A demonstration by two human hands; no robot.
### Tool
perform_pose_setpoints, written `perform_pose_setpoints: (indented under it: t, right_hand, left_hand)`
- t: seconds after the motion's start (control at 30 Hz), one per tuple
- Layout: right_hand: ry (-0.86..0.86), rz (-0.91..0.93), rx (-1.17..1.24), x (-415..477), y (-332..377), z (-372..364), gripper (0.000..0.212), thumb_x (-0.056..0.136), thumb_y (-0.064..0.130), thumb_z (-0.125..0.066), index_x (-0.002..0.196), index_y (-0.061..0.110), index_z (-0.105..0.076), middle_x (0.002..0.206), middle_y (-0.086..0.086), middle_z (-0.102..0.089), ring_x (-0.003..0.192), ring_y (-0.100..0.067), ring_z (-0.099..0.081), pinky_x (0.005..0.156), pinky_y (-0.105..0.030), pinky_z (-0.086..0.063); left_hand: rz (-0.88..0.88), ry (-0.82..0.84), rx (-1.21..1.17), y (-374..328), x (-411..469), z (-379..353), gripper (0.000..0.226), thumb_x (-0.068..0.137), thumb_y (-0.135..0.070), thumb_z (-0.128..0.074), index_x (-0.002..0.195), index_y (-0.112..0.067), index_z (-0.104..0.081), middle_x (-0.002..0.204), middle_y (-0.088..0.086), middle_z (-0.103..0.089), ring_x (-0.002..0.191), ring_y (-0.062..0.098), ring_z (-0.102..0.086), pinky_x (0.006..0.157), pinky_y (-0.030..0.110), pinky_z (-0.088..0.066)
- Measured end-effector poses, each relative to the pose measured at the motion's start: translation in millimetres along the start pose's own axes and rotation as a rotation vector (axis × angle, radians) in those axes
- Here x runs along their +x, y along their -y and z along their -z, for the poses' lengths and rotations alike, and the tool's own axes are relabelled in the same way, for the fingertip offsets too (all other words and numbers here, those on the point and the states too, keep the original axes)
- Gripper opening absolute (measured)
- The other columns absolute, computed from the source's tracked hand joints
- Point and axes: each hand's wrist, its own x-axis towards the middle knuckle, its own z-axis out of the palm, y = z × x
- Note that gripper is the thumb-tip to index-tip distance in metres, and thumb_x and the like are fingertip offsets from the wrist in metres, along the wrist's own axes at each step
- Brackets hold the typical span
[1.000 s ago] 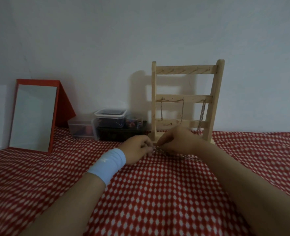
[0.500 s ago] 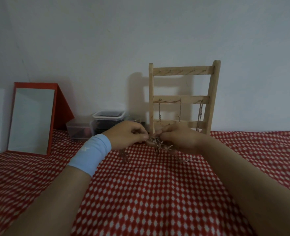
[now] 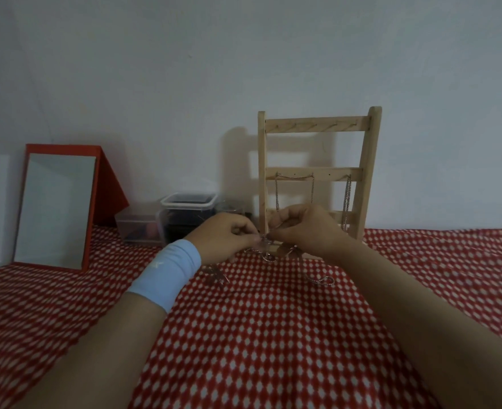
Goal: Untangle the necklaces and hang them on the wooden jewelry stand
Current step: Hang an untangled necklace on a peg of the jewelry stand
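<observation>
A tangle of silver necklaces (image 3: 269, 255) hangs between my two hands, just above the red checked cloth. My left hand (image 3: 226, 239), with a light blue wristband, pinches one side of the tangle. My right hand (image 3: 305, 231) pinches the other side. Loose ends of chain trail onto the cloth below my left hand (image 3: 217, 276) and below my right wrist (image 3: 320, 280). The wooden jewelry stand (image 3: 317, 172) rises right behind my hands against the wall. Two silver chains (image 3: 347, 199) hang from its middle bar.
A red-framed mirror (image 3: 57, 208) leans at the back left. Clear plastic boxes (image 3: 184, 216) with dark contents sit between the mirror and the stand. The red checked cloth (image 3: 258, 335) covers the whole surface up to the white wall.
Both hands have lifted the tangled chains off the cloth, and chain ends now dangle and trail beneath them. The camera has tilted slightly.
</observation>
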Motion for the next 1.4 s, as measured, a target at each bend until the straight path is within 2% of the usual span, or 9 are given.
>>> perform_pose_setpoints:
  t: [0.1,0.23,0.3,0.4,0.53,0.67,1.0,1.17,1.4]
  right_hand:
    - [-0.015,0.065,-0.162,2.4,-1.6,-3.9,0.011,0.086,0.004,-0.077,0.094,0.012,-0.073,0.084,-0.003,-0.076,0.069,-0.010,-0.070,0.060,-0.017,-0.055]
    - [0.173,0.005,-0.367,-1.7,2.0,-2.6,0.013,0.092,0.014,-0.066,0.098,0.020,-0.075,0.095,0.004,-0.074,0.091,-0.009,-0.069,0.078,-0.020,-0.054]
    - [0.190,-0.019,-0.388,-0.7,1.5,-1.2,0.015,0.095,0.017,-0.061,0.098,0.017,-0.076,0.097,0.000,-0.075,0.094,-0.013,-0.069,0.084,-0.027,-0.055]
    - [0.132,-0.083,-0.206,2.4,1.2,-1.0,0.014,0.096,0.013,-0.059,0.090,0.005,-0.069,0.086,-0.006,-0.067,0.078,-0.019,-0.063,0.077,-0.031,-0.054]
    - [0.171,-0.235,0.352,4.1,1.1,6.2,0.017,0.093,0.004,-0.041,0.089,0.003,-0.057,0.082,-0.011,-0.058,0.076,-0.025,-0.058,0.080,-0.040,-0.051]
    - [0.245,-0.288,0.610,2.1,1.2,10.8,0.016,0.083,0.015,-0.038,0.072,0.011,-0.048,0.069,-0.008,-0.050,0.069,-0.026,-0.056,0.082,-0.048,-0.051]
    - [0.201,-0.297,0.260,7.9,-3.0,10.7,0.018,0.090,-0.008,-0.065,0.106,-0.002,-0.060,0.080,-0.014,-0.063,0.060,-0.018,-0.064,0.057,-0.029,-0.057]
    - [0.247,-0.195,-0.248,8.2,-5.6,7.0,0.023,0.082,-0.005,-0.072,0.091,0.015,-0.065,0.099,-0.008,-0.070,0.087,-0.021,-0.069,0.078,-0.030,-0.061]
    - [0.393,-0.202,-0.003,5.7,-9.1,1.9,0.029,0.089,0.001,-0.072,0.115,-0.007,-0.063,0.093,-0.017,-0.075,0.080,-0.022,-0.073,0.072,-0.029,-0.060]
  left_hand:
    - [0.079,-0.029,-0.125,3.8,3.5,-5.1,0.017,0.096,-0.025,-0.057,0.091,-0.015,-0.069,0.087,-0.004,-0.067,0.074,0.018,-0.068,0.069,0.025,-0.051]
    - [0.106,-0.028,-0.222,4.1,4.3,-11.5,0.026,0.100,-0.017,-0.047,0.087,-0.013,-0.069,0.086,-0.005,-0.062,0.084,0.007,-0.058,0.080,0.017,-0.044]
    - [0.222,-0.002,-0.648,1.8,3.2,-18.0,0.034,0.100,-0.021,-0.047,0.079,-0.014,-0.073,0.084,0.003,-0.068,0.081,0.013,-0.063,0.084,0.029,-0.047]
    - [0.263,0.095,-0.986,3.2,3.4,-25.5,0.034,0.102,-0.028,-0.046,0.104,-0.006,-0.072,0.103,0.014,-0.073,0.098,0.027,-0.068,0.096,0.042,-0.050]
    - [0.187,0.182,-0.719,3.4,-2.6,-22.1,0.031,0.100,-0.034,-0.048,0.090,-0.008,-0.063,0.070,0.003,-0.059,0.059,0.015,-0.055,0.064,0.031,-0.049]
    - [0.172,0.201,-0.642,6.3,-3.2,-16.9,0.026,0.100,-0.029,-0.048,0.083,-0.011,-0.056,0.055,-0.002,-0.046,0.048,0.009,-0.037,0.046,0.021,-0.035]
    - [0.096,-0.077,-0.523,6.1,0.6,-16.3,0.023,0.101,-0.025,-0.049,0.092,-0.011,-0.065,0.074,-0.001,-0.068,0.049,0.013,-0.048,0.052,0.025,-0.045]
    - [0.073,-0.082,-0.402,7.8,2.3,-19.6,0.026,0.103,-0.029,-0.042,0.093,-0.016,-0.062,0.059,-0.006,-0.065,0.049,0.013,-0.055,0.055,0.025,-0.046]
    - [0.081,-0.057,-0.612,10.5,4.4,-20.4,0.026,0.102,-0.030,-0.044,0.097,-0.013,-0.063,0.083,0.022,-0.061,0.052,0.020,-0.054,0.054,0.030,-0.047]
